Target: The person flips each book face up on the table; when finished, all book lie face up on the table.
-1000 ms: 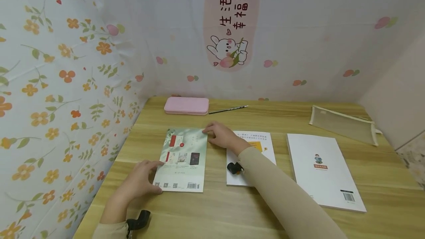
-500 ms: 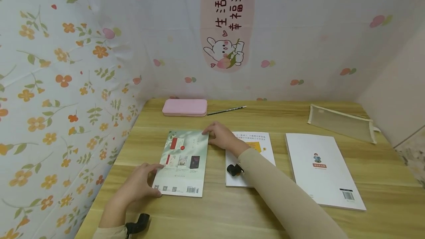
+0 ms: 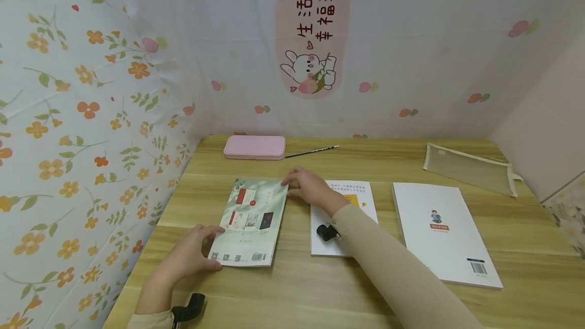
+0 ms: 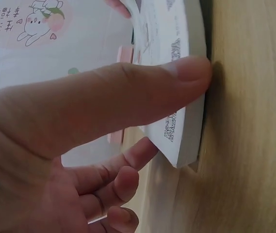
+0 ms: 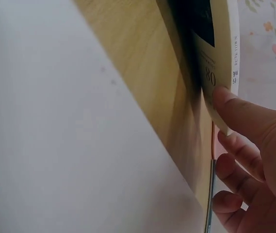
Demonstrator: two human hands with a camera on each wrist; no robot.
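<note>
A pale green softcover book (image 3: pixel 250 221) lies at the left of the table, back cover up, its right edge tilted off the wood. My right hand (image 3: pixel 312 190) pinches that book's far right corner; in the right wrist view the thumb presses the underside cover near a printed "08", with fingers behind the spine. At the near left corner, my left hand (image 3: pixel 188 254) holds the book, thumb against the bottom edge and index finger along the left side. The left wrist view shows the thick page edge (image 4: pixel 188 143) beside the thumb; the other fingers are loosely curled.
A white book with a yellow panel (image 3: pixel 326 202) lies partly under the right forearm. Farther right is another white book (image 3: pixel 445 237). Along the back are a pink pencil case (image 3: pixel 254 147), a pencil (image 3: pixel 312 152) and a mesh zip pouch (image 3: pixel 470 169). Patterned curtains border the table.
The book's right edge has risen from flat to tilted, and my right hand has shifted slightly right with it. My left hand has stayed at the near left corner.
</note>
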